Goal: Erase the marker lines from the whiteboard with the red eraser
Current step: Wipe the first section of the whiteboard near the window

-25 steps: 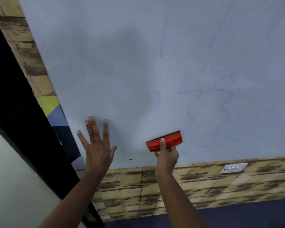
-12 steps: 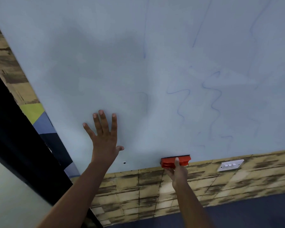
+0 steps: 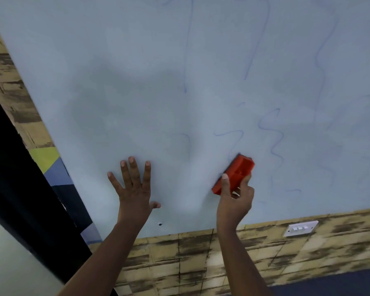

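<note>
A wall (image 3: 179,263) papered in a worn tan brick pattern with dark smudges runs along the bottom and up the left side. On it at lower right sits a white switch plate (image 3: 300,228) with three small switches. Left of the papered strip hangs a panel (image 3: 51,165) of yellow, grey-blue and dark navy patches. Beside that a broad black band (image 3: 13,178) slants down the left edge, and a pale plain surface (image 3: 9,263) fills the bottom left corner. A dark blue strip (image 3: 340,283) lies at bottom right.
</note>
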`<state>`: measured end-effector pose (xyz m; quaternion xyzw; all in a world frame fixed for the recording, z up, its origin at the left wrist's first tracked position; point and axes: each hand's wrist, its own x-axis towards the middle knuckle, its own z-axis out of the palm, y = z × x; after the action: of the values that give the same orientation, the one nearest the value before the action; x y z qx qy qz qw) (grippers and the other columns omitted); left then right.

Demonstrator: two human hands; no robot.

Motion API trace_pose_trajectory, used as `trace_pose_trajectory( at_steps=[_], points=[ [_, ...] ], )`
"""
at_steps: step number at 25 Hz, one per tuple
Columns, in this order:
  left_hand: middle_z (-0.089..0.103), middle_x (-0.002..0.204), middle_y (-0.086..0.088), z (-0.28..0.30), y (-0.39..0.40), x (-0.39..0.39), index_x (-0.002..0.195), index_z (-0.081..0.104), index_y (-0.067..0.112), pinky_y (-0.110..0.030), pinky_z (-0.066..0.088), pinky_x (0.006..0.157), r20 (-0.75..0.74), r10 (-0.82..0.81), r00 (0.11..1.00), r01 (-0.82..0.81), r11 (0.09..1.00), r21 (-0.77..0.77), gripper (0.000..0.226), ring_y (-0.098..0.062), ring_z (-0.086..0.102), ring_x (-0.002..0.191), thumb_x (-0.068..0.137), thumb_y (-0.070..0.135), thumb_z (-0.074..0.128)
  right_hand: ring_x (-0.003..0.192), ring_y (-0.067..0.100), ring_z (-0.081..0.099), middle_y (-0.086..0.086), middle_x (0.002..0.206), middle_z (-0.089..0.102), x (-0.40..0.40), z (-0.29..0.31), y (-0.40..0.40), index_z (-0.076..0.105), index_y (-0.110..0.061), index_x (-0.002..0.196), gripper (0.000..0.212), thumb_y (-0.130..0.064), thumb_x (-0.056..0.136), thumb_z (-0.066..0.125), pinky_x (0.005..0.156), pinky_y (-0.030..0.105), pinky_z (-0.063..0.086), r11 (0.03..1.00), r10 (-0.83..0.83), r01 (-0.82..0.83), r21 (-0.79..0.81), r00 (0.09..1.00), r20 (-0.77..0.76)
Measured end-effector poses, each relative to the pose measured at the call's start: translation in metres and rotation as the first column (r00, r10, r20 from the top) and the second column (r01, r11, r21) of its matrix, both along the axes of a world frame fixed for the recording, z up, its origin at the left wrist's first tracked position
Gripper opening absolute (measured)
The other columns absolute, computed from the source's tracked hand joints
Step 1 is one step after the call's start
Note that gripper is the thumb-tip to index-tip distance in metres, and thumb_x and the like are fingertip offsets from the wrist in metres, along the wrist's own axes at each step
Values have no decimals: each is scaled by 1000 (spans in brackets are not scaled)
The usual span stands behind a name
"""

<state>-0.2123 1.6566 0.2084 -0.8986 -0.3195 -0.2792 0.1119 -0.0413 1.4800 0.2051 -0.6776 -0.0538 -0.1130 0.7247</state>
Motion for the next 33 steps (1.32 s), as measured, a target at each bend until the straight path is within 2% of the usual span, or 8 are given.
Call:
trace_pose_trajectory(
  at_steps=[6, 10, 12, 16, 21, 24, 28, 33],
  points=[
    [-21, 173, -28, 1, 0, 2, 169, -11, 12, -70, -20, 122, -13, 8, 1000, -8, 1000, -19, 189, -47, -20, 160, 28, 64, 103, 96, 18, 53, -1, 109, 52, -57, -16, 35, 49, -30, 149, 73, -43, 84, 81, 75, 34, 54, 852, 321, 14, -524, 777, 542],
    [-18, 175, -24, -3, 0, -5, 170, -11, 16, -70, -14, 124, -15, 9, 1000, -9, 1000, 17, 184, -44, -16, 162, 33, 68, 101, 92, 17, 54, 1, 106, 56, -56, -12, 32, 50, -33, 148, 76, -47, 81, 83, 70, 33, 54, 804, 390, 64, -591, 693, 607],
    [-16, 176, -23, -4, 1, -7, 170, -10, 17, -68, -15, 125, -2, 1, 1000, -1, 999, 35, 183, -43, -15, 163, 33, 68, 101, 89, 14, 55, -3, 103, 53, -44, 18, 23, 56, -33, 144, 71, -50, 80, 82, 69, 32, 54, 860, 307, 6, -510, 793, 526],
    [-13, 177, -21, -5, 1, -10, 171, -7, 19, -67, -11, 127, 25, -7, 1000, 6, 998, 55, 180, -42, -12, 164, 36, 67, 101, 83, 0, 62, 2, 102, 60, 6, 76, -4, 59, -29, 144, 74, -48, 77, 85, 77, 15, 53, 993, 117, -121, 5, 972, 203],
    [-7, 177, -23, -7, -2, -11, 171, -4, 17, -69, -6, 126, 56, 1, 998, -7, 994, 111, 176, -43, -8, 164, 38, 65, 102, 97, 6, 69, -7, 106, 74, 40, 93, -27, 60, -29, 143, 71, -48, 79, 85, 98, 40, 57, 955, 128, -117, 271, 991, -25],
    [1, 177, -24, -10, -5, -16, 172, 2, 18, -71, 4, 127, 100, -23, 995, 7, 987, 159, 152, -44, 0, 164, 61, 65, 94, 94, 11, 67, -2, 107, 65, 18, 102, -12, 55, -30, 147, 74, -53, 81, 81, 90, 34, 56, 993, 94, -102, 63, 989, 118],
    [8, 178, -18, -2, -8, -26, 171, 12, 15, -69, 27, 123, 251, -88, 964, 47, 985, 166, 98, -38, 12, 164, 94, 63, 49, 88, 17, 54, -4, 101, 47, -35, 91, 28, 45, -38, 150, 79, -50, 81, 81, 73, 34, 53, 914, 266, -64, -400, 839, 475],
    [1, 177, -24, 34, 3, -43, 169, 13, 7, -58, 11, 132, 402, -154, 903, 129, 988, 88, 111, -43, 5, 164, 89, 71, 55, 89, 19, 51, 2, 103, 53, -76, 62, 60, 42, -34, 150, 77, -54, 83, 76, 71, 38, 51, 755, 454, 122, -644, 612, 648]
  ],
)
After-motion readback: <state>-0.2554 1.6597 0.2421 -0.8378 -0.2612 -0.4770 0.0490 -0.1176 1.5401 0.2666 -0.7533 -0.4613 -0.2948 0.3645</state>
